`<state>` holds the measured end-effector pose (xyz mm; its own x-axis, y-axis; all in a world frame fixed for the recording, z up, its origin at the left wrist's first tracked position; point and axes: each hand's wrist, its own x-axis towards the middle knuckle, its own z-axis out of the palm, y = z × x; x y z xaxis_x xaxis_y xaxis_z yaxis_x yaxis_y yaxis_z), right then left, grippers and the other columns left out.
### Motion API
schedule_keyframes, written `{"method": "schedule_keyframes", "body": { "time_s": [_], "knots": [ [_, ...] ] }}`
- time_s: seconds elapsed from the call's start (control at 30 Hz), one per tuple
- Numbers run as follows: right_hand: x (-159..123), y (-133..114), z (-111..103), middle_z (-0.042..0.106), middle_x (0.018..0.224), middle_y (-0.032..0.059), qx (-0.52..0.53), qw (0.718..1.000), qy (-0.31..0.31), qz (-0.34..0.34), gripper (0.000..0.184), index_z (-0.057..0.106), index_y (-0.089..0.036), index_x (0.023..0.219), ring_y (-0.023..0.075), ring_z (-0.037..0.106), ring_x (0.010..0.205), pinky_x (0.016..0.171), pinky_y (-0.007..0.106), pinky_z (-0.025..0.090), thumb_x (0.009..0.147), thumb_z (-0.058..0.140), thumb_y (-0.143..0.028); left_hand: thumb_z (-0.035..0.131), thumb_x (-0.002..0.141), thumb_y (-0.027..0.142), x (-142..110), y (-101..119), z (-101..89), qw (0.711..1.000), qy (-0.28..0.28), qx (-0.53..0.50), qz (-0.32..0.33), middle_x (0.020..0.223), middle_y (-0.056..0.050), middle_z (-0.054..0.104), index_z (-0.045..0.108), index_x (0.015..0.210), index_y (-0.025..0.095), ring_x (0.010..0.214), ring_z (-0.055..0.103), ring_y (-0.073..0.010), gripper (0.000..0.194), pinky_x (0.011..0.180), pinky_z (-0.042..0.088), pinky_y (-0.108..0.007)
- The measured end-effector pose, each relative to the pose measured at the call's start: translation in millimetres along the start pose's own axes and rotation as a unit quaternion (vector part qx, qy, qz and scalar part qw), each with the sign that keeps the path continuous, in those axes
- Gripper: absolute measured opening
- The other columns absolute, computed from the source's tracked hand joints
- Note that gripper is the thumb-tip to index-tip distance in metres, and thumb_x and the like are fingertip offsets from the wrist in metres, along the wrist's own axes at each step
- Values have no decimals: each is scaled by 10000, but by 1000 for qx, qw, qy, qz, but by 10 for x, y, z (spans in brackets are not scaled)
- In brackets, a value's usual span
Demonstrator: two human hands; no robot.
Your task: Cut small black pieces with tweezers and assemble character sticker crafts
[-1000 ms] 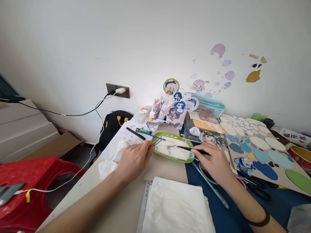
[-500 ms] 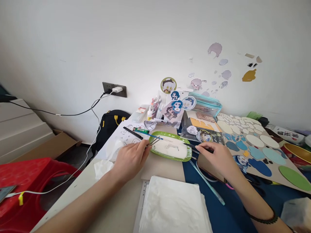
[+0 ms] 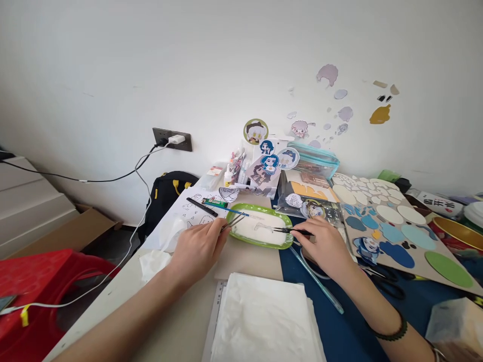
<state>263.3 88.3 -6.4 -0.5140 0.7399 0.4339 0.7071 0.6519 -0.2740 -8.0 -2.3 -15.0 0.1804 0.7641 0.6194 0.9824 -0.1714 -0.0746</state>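
My left hand (image 3: 199,246) is closed around silver tweezers (image 3: 234,221), whose tips reach over the left end of a green-rimmed tray (image 3: 260,245). My right hand (image 3: 320,241) pinches black tweezers (image 3: 283,230), which point left into the tray. White material fills the tray, and a small pale cutout with a dark outline (image 3: 263,228) lies in it near the black tips. Whether those tips touch the cutout, I cannot tell. A thin blue stick (image 3: 226,208) rests across the tray's left rim.
White tissues (image 3: 264,317) are stacked at the front. A teal pen (image 3: 320,286) and black scissors (image 3: 385,281) lie right. Behind stand cartoon stickers (image 3: 269,166) and a clear pouch (image 3: 315,161). A board with coloured paper pieces (image 3: 400,254) lies at right; a red stool (image 3: 33,281) stands left.
My right hand has moved forward and left, bringing the black tweezers' tips close to the cutout. My left hand stays over the tray's left end. The view has shifted slightly.
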Motion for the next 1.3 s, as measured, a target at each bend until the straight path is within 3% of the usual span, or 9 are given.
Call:
{"method": "schedule_keyframes", "body": {
  "time_s": [0.4,0.8,0.97,1.13,1.3],
  "knots": [
    [50,-223,176,658,781,27,23,999,32,-1,161,669,-191,823,197,554,767,717,323,419,872,532,-261,381,926,270,17,53,-8,1000,7,-7,8,573,45,588,459,855,193,478,554,-137,131,467,325,-242],
    [65,-302,216,673,810,30,41,999,14,9,163,674,-207,814,208,569,801,702,310,421,864,527,-255,381,925,266,1,53,-4,1000,13,-15,16,566,46,581,476,840,185,469,538,-122,151,482,334,-241],
    [36,-160,41,695,859,38,66,993,27,94,229,682,-218,819,211,612,775,682,310,435,849,495,-345,389,925,273,-17,27,11,1000,4,-12,6,596,40,594,509,848,181,495,542,-121,169,486,322,-248],
    [47,-52,-134,718,889,25,106,969,-67,211,283,712,-230,790,227,642,782,641,296,438,823,494,-408,359,936,265,-26,20,26,1000,-24,12,7,629,23,566,562,799,188,537,533,-114,257,476,280,-256],
    [108,-17,-143,716,939,39,134,955,-118,237,309,728,-223,809,254,637,853,683,306,440,801,505,-437,367,935,274,76,57,48,999,-40,33,-1,628,8,522,572,741,181,607,518,-132,297,474,260,-268]
  ]
}}
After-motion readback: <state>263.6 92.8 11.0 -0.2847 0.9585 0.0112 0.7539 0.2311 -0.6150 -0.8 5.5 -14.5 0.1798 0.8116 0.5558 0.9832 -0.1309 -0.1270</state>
